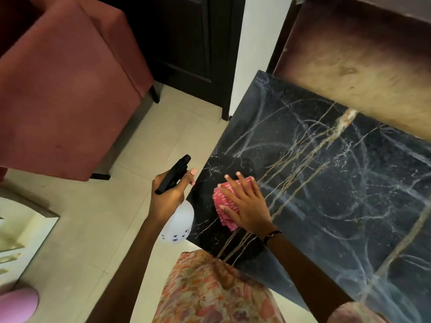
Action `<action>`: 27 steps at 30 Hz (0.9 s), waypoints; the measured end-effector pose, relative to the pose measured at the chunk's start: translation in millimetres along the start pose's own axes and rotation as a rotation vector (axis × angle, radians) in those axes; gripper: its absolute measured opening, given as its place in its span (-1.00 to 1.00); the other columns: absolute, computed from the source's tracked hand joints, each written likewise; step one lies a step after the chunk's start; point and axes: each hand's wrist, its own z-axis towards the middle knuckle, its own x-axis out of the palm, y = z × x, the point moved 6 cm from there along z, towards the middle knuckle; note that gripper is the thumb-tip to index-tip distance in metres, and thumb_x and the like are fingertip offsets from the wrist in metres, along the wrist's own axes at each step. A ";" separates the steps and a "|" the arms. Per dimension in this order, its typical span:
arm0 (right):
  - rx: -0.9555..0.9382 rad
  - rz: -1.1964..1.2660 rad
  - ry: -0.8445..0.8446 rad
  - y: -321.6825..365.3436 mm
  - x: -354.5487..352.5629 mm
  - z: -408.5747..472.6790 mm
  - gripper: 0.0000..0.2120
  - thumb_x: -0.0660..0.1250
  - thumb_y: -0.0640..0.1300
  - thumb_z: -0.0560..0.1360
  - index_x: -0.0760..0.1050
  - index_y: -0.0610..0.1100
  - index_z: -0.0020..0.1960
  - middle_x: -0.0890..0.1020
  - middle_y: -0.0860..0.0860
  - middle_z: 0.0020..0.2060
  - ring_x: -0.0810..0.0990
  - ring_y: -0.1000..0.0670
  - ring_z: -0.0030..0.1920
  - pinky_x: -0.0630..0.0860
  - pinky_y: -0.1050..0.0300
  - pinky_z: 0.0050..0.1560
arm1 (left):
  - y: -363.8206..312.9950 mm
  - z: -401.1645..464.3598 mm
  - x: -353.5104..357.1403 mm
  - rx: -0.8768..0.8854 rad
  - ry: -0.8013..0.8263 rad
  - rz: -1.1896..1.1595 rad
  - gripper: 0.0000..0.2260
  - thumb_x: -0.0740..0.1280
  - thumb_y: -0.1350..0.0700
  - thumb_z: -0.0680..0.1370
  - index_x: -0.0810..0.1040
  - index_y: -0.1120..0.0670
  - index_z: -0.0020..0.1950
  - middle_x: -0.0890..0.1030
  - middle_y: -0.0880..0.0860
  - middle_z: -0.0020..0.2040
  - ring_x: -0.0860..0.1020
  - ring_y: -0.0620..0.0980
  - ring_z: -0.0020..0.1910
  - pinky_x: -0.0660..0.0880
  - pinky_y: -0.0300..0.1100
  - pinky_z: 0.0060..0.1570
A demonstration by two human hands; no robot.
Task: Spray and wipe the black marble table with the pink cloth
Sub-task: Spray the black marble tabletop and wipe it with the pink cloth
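Wiping step in hand, I judge. My right hand (247, 203) lies flat, fingers spread, pressing the pink cloth (227, 203) onto the black marble table (326, 183) near its corner closest to me; the cloth sits bunched under my palm, its folded edge sticking out to the left of my fingers. My left hand (169, 194) is clenched round the neck of the spray bottle (179, 220), index finger out by the black trigger head, bottle held off the table's edge over the floor, just left of the cloth hand. The marble ahead of and to the right of my right hand shows pale swirly streaks, so most of the top looks like it needs more passes; the patch right around the cloth looks darker and cleaner. To do this well, I'd keep the palm flat with even pressure, work outward from the corner in overlapping strokes, and refold the cloth to a fresh face if it smears. Keep the bottle clear of the edge, nozzle aimed at the marble only when spraying. Red armchair (70, 101) beyond my left hand, well apart.
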 end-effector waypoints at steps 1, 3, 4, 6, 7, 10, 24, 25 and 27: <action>0.027 -0.007 0.005 -15.5 -2.5 0.0 -0.41 -0.09 0.31 0.58 0.17 0.06 0.52 0.22 -0.06 0.52 0.06 -0.15 0.53 -0.08 -0.24 0.49 | -1.8 2.2 2.2 -0.003 -0.003 -0.003 -0.78 0.35 0.03 0.51 0.55 0.16 -0.24 0.45 -0.07 -0.60 0.27 -0.12 -0.64 0.29 -0.30 -0.58; 0.103 -0.009 0.033 -42.7 -6.2 12.9 -0.39 -0.18 0.32 0.58 0.14 0.06 0.52 0.22 -0.07 0.52 0.06 -0.17 0.53 -0.05 -0.27 0.48 | -4.3 6.0 5.7 -0.007 -0.013 -0.011 -0.78 0.35 0.04 0.51 0.56 0.16 -0.24 0.45 -0.07 -0.60 0.28 -0.13 -0.64 0.30 -0.30 -0.57; 0.148 -0.007 0.048 -53.0 -8.2 25.4 -0.39 -0.20 0.32 0.58 0.13 0.06 0.52 0.22 -0.08 0.52 0.06 -0.18 0.53 -0.04 -0.28 0.48 | -5.5 8.0 7.5 -0.008 -0.021 -0.016 -0.79 0.35 0.05 0.51 0.55 0.16 -0.24 0.46 -0.08 -0.60 0.28 -0.14 -0.64 0.30 -0.31 -0.57; 0.252 0.004 0.044 -65.6 -13.3 56.5 -0.39 -0.19 0.30 0.58 0.13 0.04 0.52 0.23 -0.09 0.51 0.09 -0.21 0.52 -0.03 -0.30 0.48 | -8.8 10.9 12.1 -0.011 -0.029 -0.020 -0.80 0.35 0.06 0.52 0.55 0.15 -0.24 0.47 -0.08 -0.60 0.29 -0.15 -0.65 0.30 -0.32 -0.57; 0.298 0.016 0.028 -67.2 -16.1 73.0 -0.40 -0.16 0.28 0.58 0.15 0.03 0.52 0.23 -0.10 0.51 0.10 -0.22 0.52 -0.05 -0.30 0.48 | -10.4 12.0 14.9 -0.011 -0.030 -0.020 -0.81 0.35 0.07 0.52 0.55 0.15 -0.24 0.47 -0.09 -0.60 0.30 -0.15 -0.66 0.30 -0.33 -0.57; 0.322 0.021 0.005 -49.9 -19.9 111.1 -0.40 -0.18 0.26 0.58 0.13 0.03 0.53 0.16 -0.08 0.53 0.04 -0.23 0.53 -0.16 -0.28 0.46 | -9.5 17.0 23.0 -0.019 -0.045 -0.041 -0.82 0.37 0.08 0.51 0.56 0.16 -0.23 0.46 -0.09 -0.62 0.29 -0.15 -0.67 0.28 -0.34 -0.57; 0.153 -0.037 -0.006 -113.0 -21.1 69.5 -0.42 -0.03 0.27 0.57 0.15 0.04 0.51 0.25 -0.09 0.50 0.10 -0.20 0.52 -0.10 -0.25 0.49 | -22.4 51.3 73.5 0.015 -0.035 -0.067 -0.84 0.38 0.06 0.50 0.60 0.10 -0.24 0.60 0.03 -0.35 0.46 -0.22 -0.56 0.34 -0.29 -0.38; 0.200 -0.025 -0.005 -116.6 -24.5 84.4 -0.42 -0.05 0.27 0.57 0.16 0.04 0.51 0.25 -0.09 0.50 0.11 -0.20 0.52 -0.11 -0.24 0.49 | -24.2 53.7 76.8 0.030 -0.034 -0.063 -0.83 0.37 0.06 0.50 0.60 0.11 -0.24 0.60 0.04 -0.35 0.46 -0.21 -0.56 0.34 -0.30 -0.38; 0.282 0.015 -0.021 -113.1 -29.2 112.9 -0.42 -0.07 0.26 0.57 0.16 0.05 0.52 0.24 -0.08 0.51 0.10 -0.21 0.52 -0.12 -0.25 0.48 | -25.9 59.5 82.1 0.044 -0.037 -0.062 -0.82 0.38 0.05 0.50 0.60 0.12 -0.25 0.60 0.02 -0.36 0.45 -0.21 -0.56 0.35 -0.36 -0.40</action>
